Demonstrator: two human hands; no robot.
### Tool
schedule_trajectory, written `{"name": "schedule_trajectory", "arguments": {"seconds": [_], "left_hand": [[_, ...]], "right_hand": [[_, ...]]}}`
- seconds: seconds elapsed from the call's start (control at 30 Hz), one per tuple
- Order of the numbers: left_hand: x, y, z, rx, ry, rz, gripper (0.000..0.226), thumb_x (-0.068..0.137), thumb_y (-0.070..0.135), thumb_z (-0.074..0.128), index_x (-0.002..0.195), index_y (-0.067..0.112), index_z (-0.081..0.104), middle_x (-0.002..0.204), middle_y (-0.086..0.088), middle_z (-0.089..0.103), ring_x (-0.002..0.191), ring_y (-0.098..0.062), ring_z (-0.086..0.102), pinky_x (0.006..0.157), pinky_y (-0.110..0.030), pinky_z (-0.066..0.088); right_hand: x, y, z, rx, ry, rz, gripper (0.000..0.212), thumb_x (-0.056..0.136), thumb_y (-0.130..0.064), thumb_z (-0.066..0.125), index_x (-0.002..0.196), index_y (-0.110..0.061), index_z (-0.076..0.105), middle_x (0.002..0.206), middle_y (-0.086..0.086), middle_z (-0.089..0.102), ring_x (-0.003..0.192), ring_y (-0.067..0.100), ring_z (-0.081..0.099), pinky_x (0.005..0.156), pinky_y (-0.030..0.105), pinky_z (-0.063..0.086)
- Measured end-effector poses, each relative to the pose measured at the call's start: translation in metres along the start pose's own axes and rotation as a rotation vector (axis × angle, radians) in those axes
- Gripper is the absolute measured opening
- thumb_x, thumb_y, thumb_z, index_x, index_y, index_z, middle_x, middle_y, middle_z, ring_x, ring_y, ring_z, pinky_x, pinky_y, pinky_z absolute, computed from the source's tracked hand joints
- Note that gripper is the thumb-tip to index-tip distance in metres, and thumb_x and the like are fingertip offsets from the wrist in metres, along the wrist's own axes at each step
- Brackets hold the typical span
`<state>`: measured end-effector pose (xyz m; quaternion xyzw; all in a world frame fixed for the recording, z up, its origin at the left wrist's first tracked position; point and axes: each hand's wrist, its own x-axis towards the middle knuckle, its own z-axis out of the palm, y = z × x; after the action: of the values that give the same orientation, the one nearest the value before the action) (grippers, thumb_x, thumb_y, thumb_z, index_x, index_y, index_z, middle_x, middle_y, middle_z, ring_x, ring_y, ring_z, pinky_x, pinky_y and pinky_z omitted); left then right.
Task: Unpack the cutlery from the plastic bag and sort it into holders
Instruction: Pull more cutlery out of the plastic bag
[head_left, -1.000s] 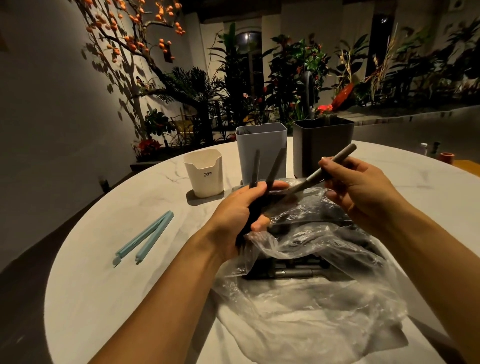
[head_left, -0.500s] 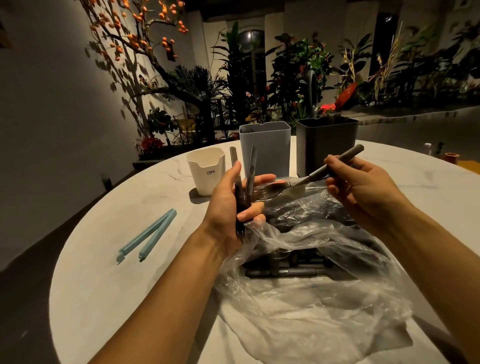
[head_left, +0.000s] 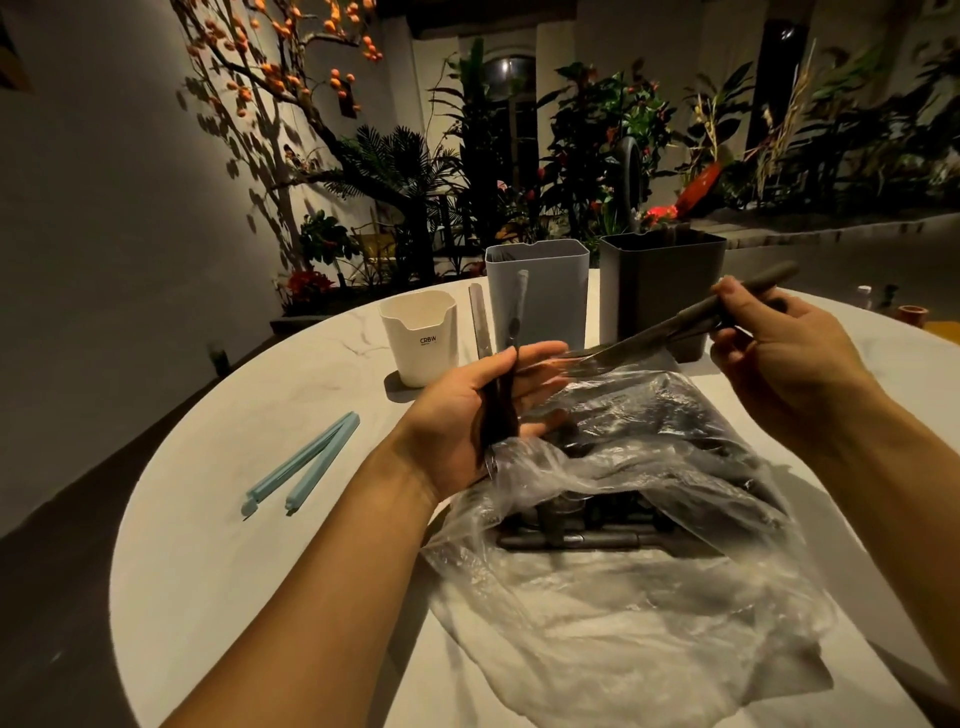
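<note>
A round white marble worktop (head_left: 208, 519) carries three holders in a row at its far side: a small cream plastic holder (head_left: 420, 338) on the left, a tall pale grey holder (head_left: 540, 296) in the middle, a dark grey holder (head_left: 662, 280) on the right. A crumpled clear plastic bag (head_left: 623, 597) with cutlery inside lies before them. A light blue plastic bag clip (head_left: 304, 465) lies well left of the bag.

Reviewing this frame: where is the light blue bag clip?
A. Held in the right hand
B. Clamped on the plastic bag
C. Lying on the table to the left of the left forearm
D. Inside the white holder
C: the light blue bag clip lies open on the round table, left of the left forearm and apart from the plastic bag.
</note>
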<state>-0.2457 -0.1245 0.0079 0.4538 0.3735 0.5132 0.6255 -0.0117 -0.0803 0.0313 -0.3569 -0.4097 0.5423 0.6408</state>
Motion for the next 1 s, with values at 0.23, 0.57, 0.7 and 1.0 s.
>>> {"name": "schedule_trajectory", "arguments": {"seconds": [0.23,0.57,0.7,1.0], "left_hand": [[0.002,0.003,-0.003,-0.169,-0.063,0.124,0.046,0.108,0.034,0.025,0.140,0.021,0.055,0.140,-0.007,0.061,0.134,-0.024,0.054,0.115,-0.050,0.036],[0.001,0.006,0.001,-0.285,-0.179,0.115,0.046,0.109,0.034,0.024,0.140,0.019,0.055,0.141,-0.014,0.059,0.129,-0.031,0.057,0.112,-0.058,0.038],[-0.003,0.005,0.008,-0.064,-0.224,-0.042,0.043,0.109,0.030,0.028,0.139,0.015,0.055,0.134,-0.020,0.063,0.123,-0.041,0.060,0.105,-0.052,0.048],[-0.001,-0.001,0.018,0.166,-0.211,-0.130,0.043,0.109,0.034,0.035,0.125,0.001,0.058,0.079,-0.004,0.059,0.054,-0.008,0.042,0.049,-0.020,0.034]], "right_hand": [[0.000,0.005,0.004,0.012,-0.009,0.028,0.014,0.096,-0.024,0.059,0.099,-0.011,0.064,0.093,0.007,0.060,0.061,0.005,0.051,0.054,0.011,0.048],[-0.006,0.005,0.009,0.027,-0.075,0.081,0.018,0.095,-0.028,0.058,0.099,-0.011,0.063,0.092,0.010,0.065,0.060,0.006,0.055,0.056,0.014,0.051],[-0.013,0.005,0.017,-0.214,-0.232,0.003,0.016,0.091,-0.026,0.058,0.094,-0.012,0.065,0.086,0.007,0.068,0.089,0.020,0.060,0.077,0.028,0.050],[-0.019,0.022,0.033,-0.306,-0.244,-0.012,0.032,0.075,-0.034,0.069,0.098,-0.013,0.071,0.094,0.012,0.068,0.086,0.021,0.059,0.072,0.031,0.045]]}}
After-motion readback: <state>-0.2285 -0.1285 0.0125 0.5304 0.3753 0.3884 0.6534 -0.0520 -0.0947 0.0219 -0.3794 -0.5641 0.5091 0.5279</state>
